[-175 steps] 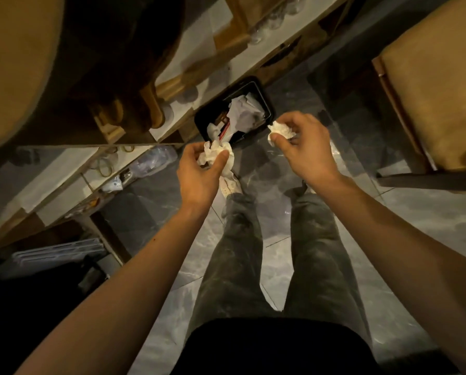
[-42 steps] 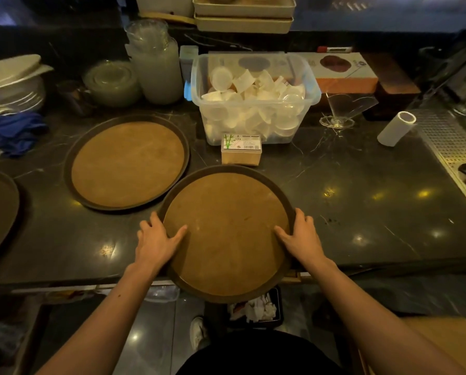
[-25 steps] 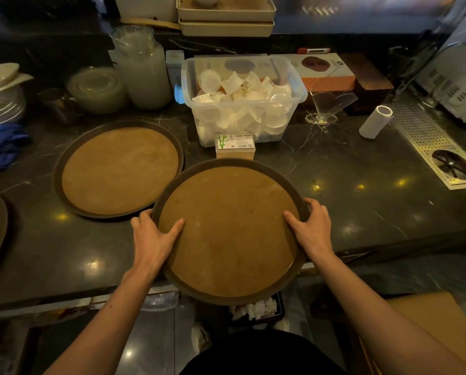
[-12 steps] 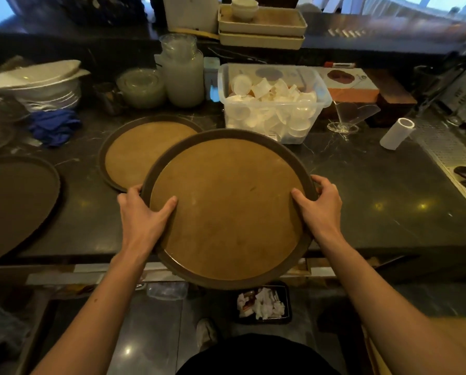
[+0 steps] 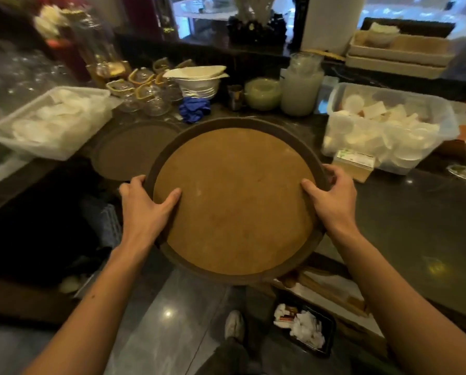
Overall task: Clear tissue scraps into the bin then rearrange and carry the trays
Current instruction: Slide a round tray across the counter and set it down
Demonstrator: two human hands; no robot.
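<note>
- Nearest, low in view, a shoe (image 5: 233,324) stands on the grey floor (image 5: 172,307).
- Just right of the shoe, a black bin (image 5: 327,336) sits on the floor under the table edge, with white tissue scraps (image 5: 306,330) lying inside it.
- Both bare forearms reach up from the bottom corners to a round tray (image 5: 234,201) with a brown liner and a dark raised rim.
- The left hand (image 5: 142,204) is closed on the tray's left rim, thumb lying on the liner and fingers wrapped under the edge.
- The right hand (image 5: 332,196) is closed on the right rim in the same way, thumb on top and fingers curled over the outer edge.
- The tray is held off the table (image 5: 415,226), its near half out over the floor and its far half above the dark, glossy tabletop.
- Behind it to the left, a second tray (image 5: 129,152) lies flat on the table, partly covered by the held one.
- Right of the held tray, a small box (image 5: 355,162) leans against a clear tub (image 5: 388,128) filled with white cups.
- At far left, another clear tub (image 5: 50,120) holds white lids or dishes; blur hides which.
- Farther back stand glass cups (image 5: 145,90), stacked white plates (image 5: 198,79), a blue cloth (image 5: 195,109) and a cloudy jar (image 5: 302,87).
- At the far right rear, two stacked beige trays (image 5: 399,56) sit on a raised ledge.
</note>
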